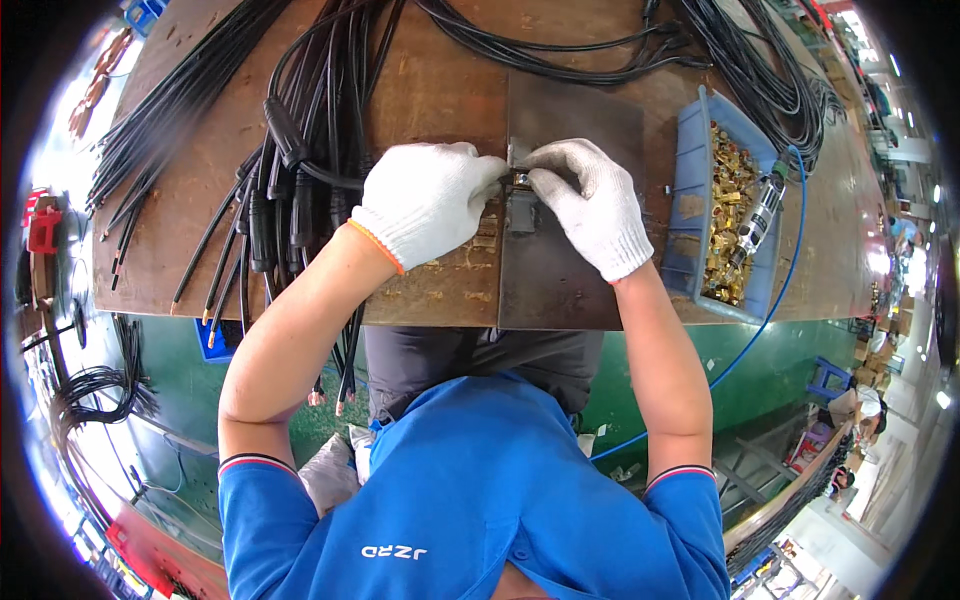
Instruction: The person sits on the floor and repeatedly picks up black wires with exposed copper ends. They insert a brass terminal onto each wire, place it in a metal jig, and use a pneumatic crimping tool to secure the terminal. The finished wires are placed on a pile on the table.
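Note:
Both hands wear white knitted gloves and meet over a dark metal plate point(560, 270) on the table. My left hand point(425, 200) is closed, and a black cable point(335, 181) runs in under its glove from the left. The fingertips hide the cable's end. My right hand point(595, 205) pinches with thumb and forefinger at a small shiny metal fitting point(520, 180). That fitting sits between the two hands, just above a small grey metal block point(521, 215) on the plate. Its exact shape is mostly covered by the fingers.
Black cables with moulded joints point(262, 225) lie in bundles at the left, ends over the table edge. More coiled cables point(740, 60) lie far right. At right, a blue bin point(690, 215) holds brass fittings point(728, 190) and a power driver point(762, 215) with a blue hose point(797, 250).

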Motion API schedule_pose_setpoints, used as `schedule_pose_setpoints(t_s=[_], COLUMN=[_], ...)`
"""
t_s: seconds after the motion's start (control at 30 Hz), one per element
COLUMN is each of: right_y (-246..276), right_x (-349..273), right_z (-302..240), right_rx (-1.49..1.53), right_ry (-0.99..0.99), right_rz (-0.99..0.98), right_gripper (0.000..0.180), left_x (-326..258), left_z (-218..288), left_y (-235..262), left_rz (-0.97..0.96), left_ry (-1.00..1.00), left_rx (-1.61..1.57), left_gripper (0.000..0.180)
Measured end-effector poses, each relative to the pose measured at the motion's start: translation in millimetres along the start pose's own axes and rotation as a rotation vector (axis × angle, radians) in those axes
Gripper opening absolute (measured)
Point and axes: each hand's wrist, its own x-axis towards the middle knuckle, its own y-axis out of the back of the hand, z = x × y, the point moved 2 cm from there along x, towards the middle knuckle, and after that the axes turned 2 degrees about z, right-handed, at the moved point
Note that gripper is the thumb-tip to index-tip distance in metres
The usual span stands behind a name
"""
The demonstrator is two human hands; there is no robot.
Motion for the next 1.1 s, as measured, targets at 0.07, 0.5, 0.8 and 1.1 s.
schedule_pose_setpoints(t_s=[0.07, 0.5, 0.8, 1.1], right_y=[0, 4, 194, 204], right_x=[0, 1, -54, -53], right_z=[1, -10, 49, 105], right_rx=[0.018, -0.06, -1.022, -0.61], right_ry=[0.005, -0.03, -0.404, -0.608], right_rz=[-0.006, -0.007, 0.52, 0.489], right_gripper=[0.016, 0.019, 0.065, 0.077], left_x=[0, -1, -1, 1], left_z=[-1, 0, 0, 0], left_y=[-3, -2, -1, 0], left_rz=[0.024, 0.017, 0.033, -0.007], left_ry=[-0.019, -0.015, -0.017, 0.0], left_rx=[-0.004, 0.044, 0.012, 0.035], left_gripper=[0.019, 0.02, 0.019, 0.022])
